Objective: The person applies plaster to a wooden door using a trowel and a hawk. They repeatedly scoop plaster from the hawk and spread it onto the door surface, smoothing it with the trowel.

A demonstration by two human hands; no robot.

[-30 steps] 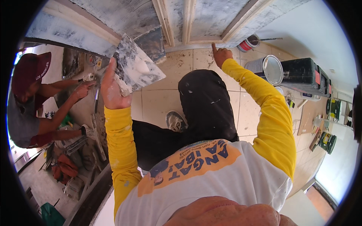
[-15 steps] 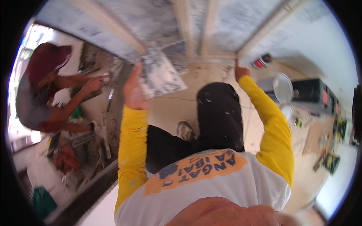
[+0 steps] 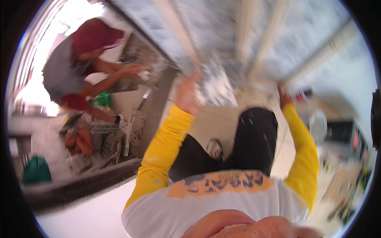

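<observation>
My left hand (image 3: 187, 94) grips the edge of a flat board (image 3: 216, 85) smeared with white and grey putty, close to the wall. My right hand (image 3: 285, 97) is raised at the lower right corner of a pale wooden frame (image 3: 258, 84) against the grey-white patchy wall (image 3: 214, 27). Its fingers are blurred; one seems stretched up toward the corner, and whether it holds anything is unclear. My knee (image 3: 258, 123) in black trousers is bent between my arms, with one shoe (image 3: 214, 148) on the tiled floor.
On the left, a co-worker in a maroon hat (image 3: 97, 35) crouches beyond a dark sill (image 3: 83, 190), near tools and an orange-red cloth (image 3: 79, 141). To my right stand a pale bucket (image 3: 318, 125), a dark crate (image 3: 341, 135) and a small red-and-dark can (image 3: 303, 95).
The view has turned, so the wall, both hands and the co-worker appear farther right. My left hand still grips the board, and my right hand stays at the frame's corner.
</observation>
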